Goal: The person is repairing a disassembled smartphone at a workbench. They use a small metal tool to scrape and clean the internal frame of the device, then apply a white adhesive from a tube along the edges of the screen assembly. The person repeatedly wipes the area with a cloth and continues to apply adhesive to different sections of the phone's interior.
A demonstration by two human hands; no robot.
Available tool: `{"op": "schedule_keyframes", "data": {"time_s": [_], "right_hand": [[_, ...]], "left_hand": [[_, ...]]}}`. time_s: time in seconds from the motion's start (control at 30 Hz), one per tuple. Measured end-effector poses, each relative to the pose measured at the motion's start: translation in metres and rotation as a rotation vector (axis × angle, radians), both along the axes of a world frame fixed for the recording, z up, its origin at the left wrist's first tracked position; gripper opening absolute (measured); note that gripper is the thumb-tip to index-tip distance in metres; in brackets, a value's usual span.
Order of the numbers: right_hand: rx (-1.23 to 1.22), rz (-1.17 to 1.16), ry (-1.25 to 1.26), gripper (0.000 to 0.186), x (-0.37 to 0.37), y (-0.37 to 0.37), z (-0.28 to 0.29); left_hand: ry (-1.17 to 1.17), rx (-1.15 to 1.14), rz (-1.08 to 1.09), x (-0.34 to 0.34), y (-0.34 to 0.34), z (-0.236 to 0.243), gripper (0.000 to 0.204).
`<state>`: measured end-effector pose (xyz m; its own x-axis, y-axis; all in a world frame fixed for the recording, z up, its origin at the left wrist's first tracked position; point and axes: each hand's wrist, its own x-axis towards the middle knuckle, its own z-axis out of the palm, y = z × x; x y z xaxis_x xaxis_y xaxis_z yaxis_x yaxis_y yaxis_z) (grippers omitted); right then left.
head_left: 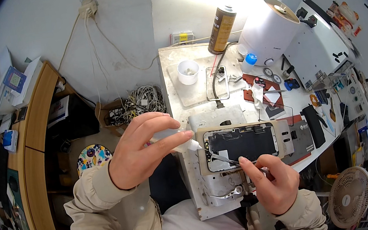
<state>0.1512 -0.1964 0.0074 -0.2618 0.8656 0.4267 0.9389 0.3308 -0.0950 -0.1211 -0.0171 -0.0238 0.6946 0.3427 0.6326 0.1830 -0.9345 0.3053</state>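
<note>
A phone's screen panel [265,140], its black inner side up, lies in a light-coloured holder [204,168] on a metal fixture [212,186]. My left hand [136,156] is closed around a translucent white squeeze bottle [191,145], mostly hidden by the fingers. The bottle's thin nozzle points at the panel's left end. Between the fingers of my right hand [274,182] is a thin metal tool [223,158]. Its flat tip reaches the panel near that same left end; whether it is a blade or tweezers I cannot tell.
Behind the fixture stand a white cup [188,72], a spray can [221,30], a blue-capped bottle [249,61] and a white cylindrical appliance [268,29]. Small tools and a red-brown mat [248,83] lie to the right. A fan [350,195] stands at lower right, a wooden desk [39,129] at left.
</note>
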Motion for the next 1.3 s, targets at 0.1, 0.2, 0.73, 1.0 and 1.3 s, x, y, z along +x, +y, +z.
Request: {"op": "schedule_keyframes", "data": {"time_s": [0.1,0.2,0.73,1.0,1.3], "right_hand": [[-0.021,-0.018,0.070,0.056,-0.001,0.001,-0.002],[-0.051,-0.043,0.109,0.055,0.000,0.001,-0.001],[-0.107,-0.051,0.153,0.054,0.003,0.005,0.002],[-0.189,-0.050,0.210,0.058,0.004,0.006,0.010],[-0.241,-0.035,0.323,0.056,0.006,0.008,0.012]], "left_hand": [[0.002,0.001,0.000,0.000,0.000,-0.001,0.056],[0.002,0.007,0.000,0.001,0.001,-0.001,0.055],[-0.002,0.001,0.002,0.000,0.003,-0.002,0.057],[0.003,-0.008,0.012,-0.001,0.002,-0.002,0.059],[-0.001,-0.007,0.004,-0.001,0.002,-0.003,0.059]]}}
